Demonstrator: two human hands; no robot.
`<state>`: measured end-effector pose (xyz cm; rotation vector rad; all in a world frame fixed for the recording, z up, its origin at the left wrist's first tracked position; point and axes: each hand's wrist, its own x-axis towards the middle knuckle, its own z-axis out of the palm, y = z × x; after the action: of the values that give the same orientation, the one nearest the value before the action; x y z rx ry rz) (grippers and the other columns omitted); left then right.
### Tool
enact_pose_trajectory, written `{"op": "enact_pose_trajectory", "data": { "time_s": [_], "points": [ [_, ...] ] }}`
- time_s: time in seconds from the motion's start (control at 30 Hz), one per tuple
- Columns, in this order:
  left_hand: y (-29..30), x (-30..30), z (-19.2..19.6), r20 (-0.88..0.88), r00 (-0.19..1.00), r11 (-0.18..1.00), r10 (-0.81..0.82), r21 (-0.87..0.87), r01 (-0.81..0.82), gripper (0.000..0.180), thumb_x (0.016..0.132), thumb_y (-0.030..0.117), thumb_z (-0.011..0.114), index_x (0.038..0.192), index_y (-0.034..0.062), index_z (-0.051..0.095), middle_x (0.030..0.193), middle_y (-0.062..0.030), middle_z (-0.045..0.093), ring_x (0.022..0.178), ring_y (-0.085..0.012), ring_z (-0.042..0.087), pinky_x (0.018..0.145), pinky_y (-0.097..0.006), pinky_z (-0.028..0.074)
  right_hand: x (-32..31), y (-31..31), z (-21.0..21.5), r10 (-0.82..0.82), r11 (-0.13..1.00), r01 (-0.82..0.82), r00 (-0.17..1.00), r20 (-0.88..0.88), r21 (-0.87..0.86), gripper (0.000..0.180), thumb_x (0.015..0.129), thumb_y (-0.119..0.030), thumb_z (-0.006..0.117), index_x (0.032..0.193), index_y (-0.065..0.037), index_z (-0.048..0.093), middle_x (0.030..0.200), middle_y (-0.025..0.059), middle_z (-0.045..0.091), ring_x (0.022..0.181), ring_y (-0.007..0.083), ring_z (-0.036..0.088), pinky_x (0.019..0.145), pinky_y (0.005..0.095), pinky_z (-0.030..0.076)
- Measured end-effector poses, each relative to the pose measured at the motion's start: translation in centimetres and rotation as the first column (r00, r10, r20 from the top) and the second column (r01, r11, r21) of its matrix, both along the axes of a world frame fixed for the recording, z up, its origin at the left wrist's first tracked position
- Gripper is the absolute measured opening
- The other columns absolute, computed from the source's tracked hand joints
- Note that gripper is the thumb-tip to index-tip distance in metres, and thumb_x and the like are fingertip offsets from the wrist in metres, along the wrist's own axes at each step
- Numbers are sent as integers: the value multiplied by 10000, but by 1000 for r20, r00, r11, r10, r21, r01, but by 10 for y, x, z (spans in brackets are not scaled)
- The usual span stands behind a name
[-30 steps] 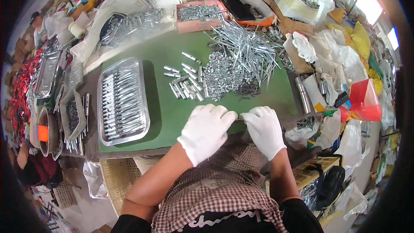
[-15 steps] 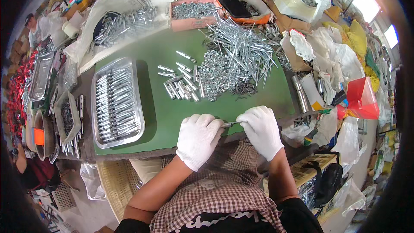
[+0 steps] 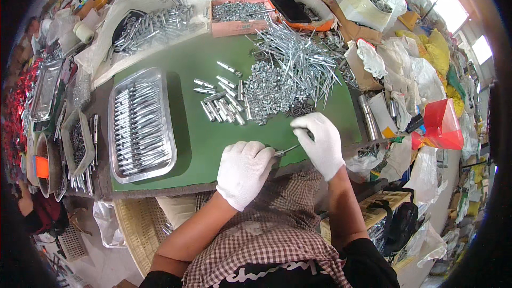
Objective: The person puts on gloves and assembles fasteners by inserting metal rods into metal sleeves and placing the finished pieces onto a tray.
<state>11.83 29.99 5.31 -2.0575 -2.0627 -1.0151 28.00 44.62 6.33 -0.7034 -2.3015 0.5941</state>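
Observation:
Both my hands wear white gloves at the near edge of a green mat (image 3: pixel 202 133). My left hand (image 3: pixel 242 173) is closed around one end of a thin metal rod (image 3: pixel 286 150), and my right hand (image 3: pixel 320 141) pinches its other end. Just beyond them lie a row of short metal sleeves (image 3: pixel 221 109), a heap of small silver nuts (image 3: pixel 269 90) and a pile of long metal pins (image 3: pixel 301 58).
A metal tray (image 3: pixel 141 125) of finished silver parts sits at the left of the mat. A pink box (image 3: pixel 237 15) of small hardware stands at the back. Plastic bags, cartons and a red bag (image 3: pixel 440 125) crowd the right side; more trays line the left edge.
My hands have drawn slightly apart, the right one shifting to the right, so the thin rod now shows between them. The view has tilted a little.

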Motion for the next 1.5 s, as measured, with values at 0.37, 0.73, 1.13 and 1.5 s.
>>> {"op": "enact_pose_trajectory", "data": {
  "time_s": [0.37,0.73,1.13,1.5],
  "points": [
    [-3,-1,-3,7,1000,1000,12,3,-12,186,777,162,776,947,155,701,894,-1,639,825,-243,637,749,-406,495,-3,-16,22,56,990,-99,929,367,101,112,895,-85,605,990,-111,658,943,102,682,931,337,642,832,449,474],
    [-1,-1,-2,0,1000,1000,1,6,-1,181,773,162,781,935,142,702,898,-7,641,838,-243,634,740,-405,488,-5,-27,24,222,972,-234,936,272,14,172,813,-35,627,971,-91,591,881,103,669,889,337,651,830,463,476],
    [-1,-2,-3,-11,1000,1000,-13,5,13,177,761,150,785,907,128,688,882,-6,640,818,-246,632,727,-403,485,-16,-43,38,135,953,-243,875,465,181,84,855,-93,602,939,-93,607,845,102,662,859,308,657,827,439,483],
    [-1,-2,-3,-6,1000,999,-6,34,6,193,748,133,782,918,130,692,899,-8,647,828,-256,631,730,-411,479,-17,-46,38,122,956,-230,875,469,180,106,858,-105,605,961,-79,615,865,109,665,860,314,660,833,445,487]
  ]
}}
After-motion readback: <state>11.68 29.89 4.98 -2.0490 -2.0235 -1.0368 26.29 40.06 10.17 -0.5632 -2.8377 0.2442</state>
